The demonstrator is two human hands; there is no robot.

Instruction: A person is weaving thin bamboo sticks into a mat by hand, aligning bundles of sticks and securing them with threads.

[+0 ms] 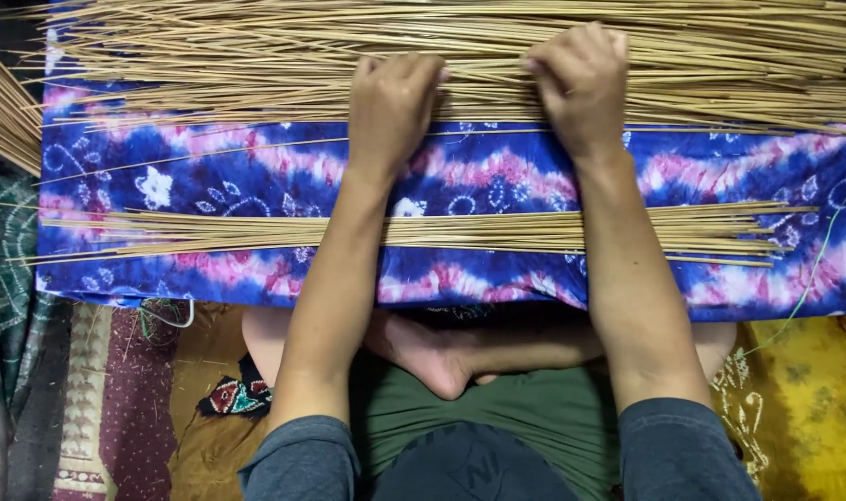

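Observation:
A wide heap of thin pale sticks [256, 56] lies across the far side of a blue, pink and white patterned cloth [497, 172]. My left hand [392, 102] rests on the near edge of that heap, fingers curled down onto the sticks. My right hand [583, 79] does the same a little to the right, fingers bent and pressing into the sticks. A smaller flat bundle of the same sticks [163, 232] lies across the cloth nearer me, passing under both forearms.
More sticks [1, 116] poke in at the left edge. I sit cross-legged, a bare foot [432, 357] below the cloth. Patterned mats [98, 408] lie at left, yellow fabric [803, 408] at right. A green thread [817, 260] trails over the cloth's right end.

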